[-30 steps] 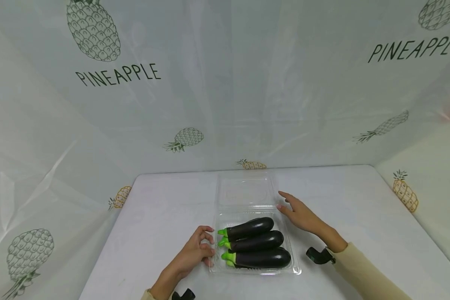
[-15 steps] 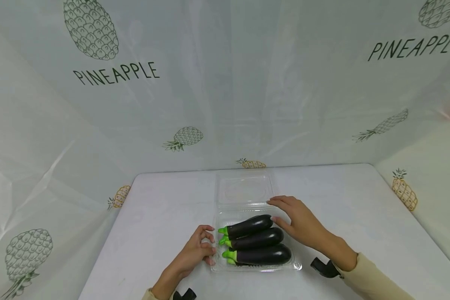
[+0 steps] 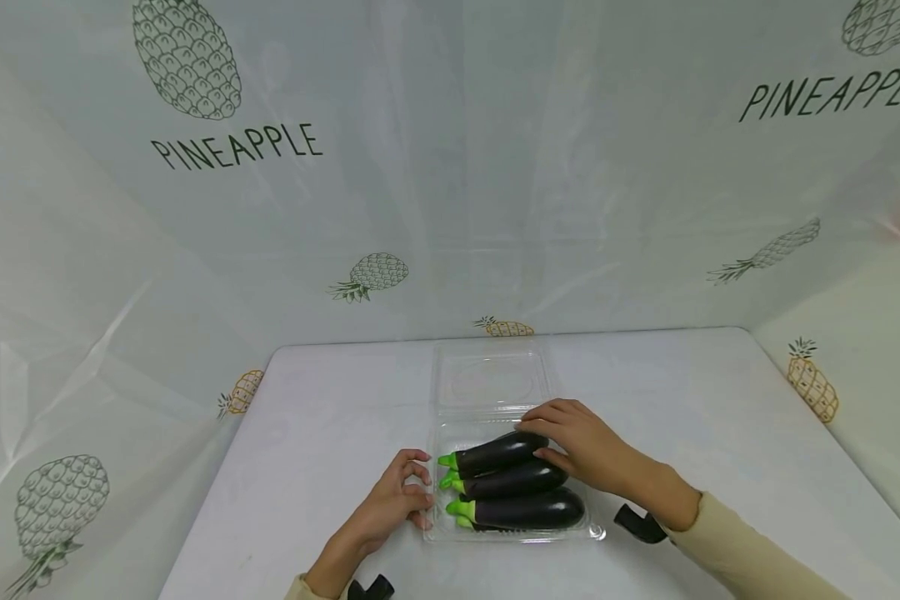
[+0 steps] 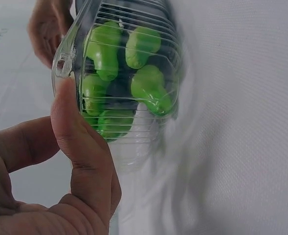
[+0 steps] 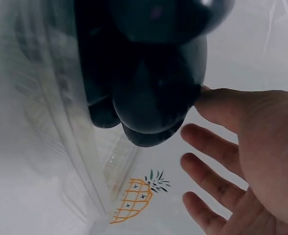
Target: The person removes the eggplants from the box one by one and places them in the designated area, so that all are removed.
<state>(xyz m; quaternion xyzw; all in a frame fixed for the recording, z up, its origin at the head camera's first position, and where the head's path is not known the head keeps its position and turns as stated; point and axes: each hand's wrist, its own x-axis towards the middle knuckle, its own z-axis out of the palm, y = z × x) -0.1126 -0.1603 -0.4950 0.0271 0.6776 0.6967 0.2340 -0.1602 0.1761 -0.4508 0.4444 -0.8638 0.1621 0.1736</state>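
Observation:
Several dark eggplants [image 3: 525, 508] with green stems lie piled in a clear plastic clamshell container [image 3: 495, 538]. My left hand [image 3: 393, 498] holds the container's left edge; in the left wrist view a fingertip [image 4: 65, 90] is at the rim. Through the ribbed wall, the green stem ends [image 4: 146, 85] show. My right hand [image 3: 588, 446] arches over the round end of the farthest eggplant [image 3: 498, 455], fingers on its far side and thumb on its near side. In the right wrist view the thumb [image 5: 219, 105] meets an eggplant [image 5: 151, 98], with the other fingers spread below.
The container's clear lid [image 3: 491, 379] lies folded back flat behind the eggplants. All of it rests on a white table [image 3: 330, 417]. A pineapple-print sheet [image 3: 450, 167] hangs around the table's back and sides.
My right hand has moved left, from beside the container's right back corner to over the farthest eggplant's round end. My left hand stays at the container's left edge.

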